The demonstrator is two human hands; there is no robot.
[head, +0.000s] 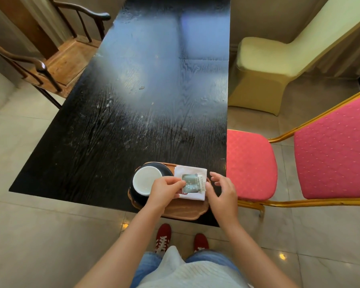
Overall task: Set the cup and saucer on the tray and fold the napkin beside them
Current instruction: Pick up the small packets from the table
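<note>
The cup [147,179] on its saucer [166,170] already sits on the tray [185,210], the folded napkin [192,185] at its three o'clock, where the left hand [164,189] pinches a small packet [193,183] and the right hand [223,192] hovers half open, empty, so little seems left.

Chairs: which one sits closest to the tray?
The pink chair with the gold frame, right beside the tray; the covered cream chair and wooden chair stand farther up.

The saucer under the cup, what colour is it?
Dark, near black, the saucer shows best in the head view.
</note>
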